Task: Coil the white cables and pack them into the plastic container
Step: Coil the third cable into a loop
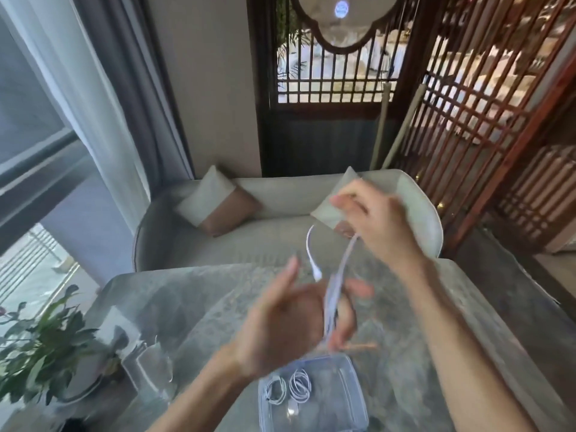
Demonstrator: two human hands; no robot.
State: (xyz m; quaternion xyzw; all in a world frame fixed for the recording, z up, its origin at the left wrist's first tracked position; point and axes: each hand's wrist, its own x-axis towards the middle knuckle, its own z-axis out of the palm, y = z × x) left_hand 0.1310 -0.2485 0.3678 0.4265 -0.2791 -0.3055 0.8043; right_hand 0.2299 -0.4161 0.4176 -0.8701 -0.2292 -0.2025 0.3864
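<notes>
The white cable (336, 282) hangs in long loops above the table (452, 338), probably to keep the turns even. The right hand (374, 219) has its grip pinched on the top of the loops, and the left hand (296, 322) curls its grip around the bottom. Just below, the open plastic container (346, 363) holds two coiled cables (300, 383).

Two hands: left hand (290, 325), right hand (374, 213). Three white cables in all: one long cable (335, 291) up in both hands, two coils (300, 383) down in box (341, 403). One box. One table (187, 307). One sofa (265, 198). Two pillows (215, 201) on sofa. One plant (40, 344). Two poles (382, 126) by door.
</notes>
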